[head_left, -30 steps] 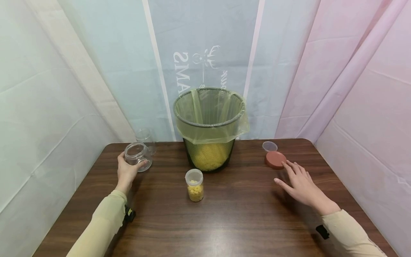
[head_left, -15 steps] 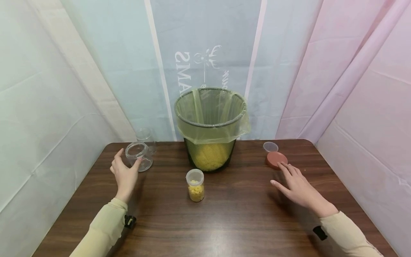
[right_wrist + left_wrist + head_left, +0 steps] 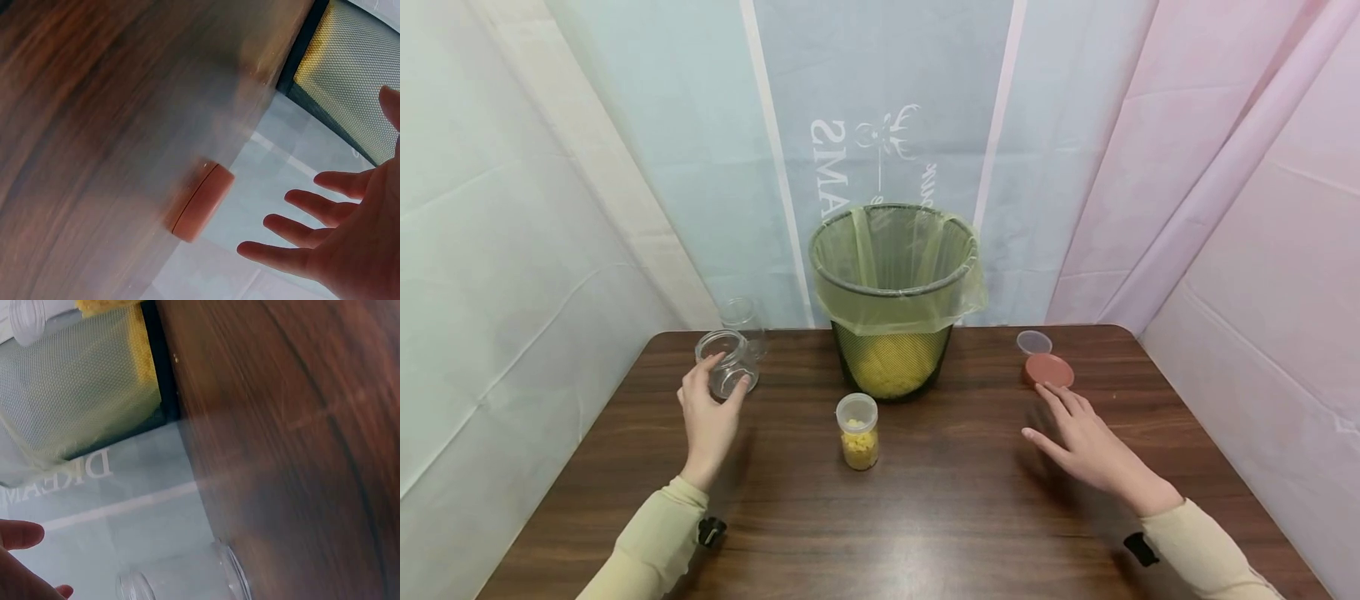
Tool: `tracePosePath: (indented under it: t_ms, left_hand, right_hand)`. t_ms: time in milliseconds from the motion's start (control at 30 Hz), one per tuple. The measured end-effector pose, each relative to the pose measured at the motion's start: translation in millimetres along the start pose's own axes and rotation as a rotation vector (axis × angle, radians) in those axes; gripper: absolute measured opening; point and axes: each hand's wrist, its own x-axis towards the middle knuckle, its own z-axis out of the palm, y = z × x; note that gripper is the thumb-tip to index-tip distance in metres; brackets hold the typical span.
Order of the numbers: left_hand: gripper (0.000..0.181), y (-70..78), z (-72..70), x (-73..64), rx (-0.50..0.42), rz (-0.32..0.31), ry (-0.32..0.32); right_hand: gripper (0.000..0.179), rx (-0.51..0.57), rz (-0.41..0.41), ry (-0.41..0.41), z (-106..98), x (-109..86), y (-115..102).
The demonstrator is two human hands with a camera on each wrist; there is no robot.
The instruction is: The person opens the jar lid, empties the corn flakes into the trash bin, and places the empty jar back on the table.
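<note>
At the left of the table in the head view stands a clear wide-mouthed jar (image 3: 733, 379) without a lid, with a second clear jar (image 3: 752, 325) behind it. My left hand (image 3: 709, 421) is just in front of the wide-mouthed jar, thumb and fingers spread and holding nothing. On the right, my right hand (image 3: 1090, 450) hovers over the table with extended fingers, close to a round red lid (image 3: 1049, 371). In the right wrist view the fingers are apart from the red lid (image 3: 203, 203). A small jar (image 3: 859, 446) of yellow crumbly pieces stands at centre.
A mesh wastebasket (image 3: 891, 358) with a pale yellow liner stands at the back centre, yellow material showing through its lower side. Behind the red lid lies a clear round lid (image 3: 1034, 342). Fabric curtains (image 3: 887, 75) enclose the back and sides of the wooden table (image 3: 940, 517).
My left hand has let go of the wide-mouthed jar and drawn back toward me and to the right. The right hand has shifted slightly left, off the red lid's edge.
</note>
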Motion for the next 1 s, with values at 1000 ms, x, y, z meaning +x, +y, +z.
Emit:
tracePosePath:
  t_ms: [1000]
  left_hand:
    - [0.05,13.1,16.3,-30.8,0.048,-0.064,-0.348]
  right_hand:
    - [0.073,0.011,-0.2,0.057,22.1,17.0,-40.3]
